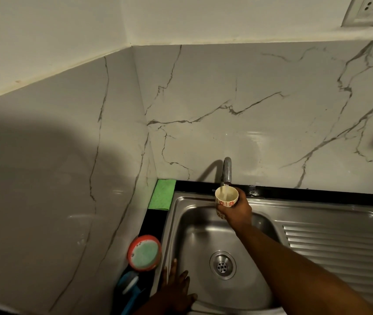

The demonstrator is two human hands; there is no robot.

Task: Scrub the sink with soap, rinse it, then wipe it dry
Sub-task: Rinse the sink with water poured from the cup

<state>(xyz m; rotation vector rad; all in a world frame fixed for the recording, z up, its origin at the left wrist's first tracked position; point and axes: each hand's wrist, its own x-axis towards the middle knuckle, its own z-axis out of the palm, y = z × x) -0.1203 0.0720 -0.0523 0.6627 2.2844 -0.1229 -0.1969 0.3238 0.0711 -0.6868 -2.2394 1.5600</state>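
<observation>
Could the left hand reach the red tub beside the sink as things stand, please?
Probably yes: the left hand lies open on the sink rim, empty, right beside the red tub, with nothing between them.

Your worktop (156, 221) is black, visible only as a narrow strip round the steel sink (194, 235) set into it. Back left corner: green cloth (161, 194), lying flat, against the wall. Left strip, nearer you: round red tub (144, 253) with pale green contents (soap or pad, can't tell). Just in front of it sits a blue-and-white item (128, 285), too dark to identify.
</observation>
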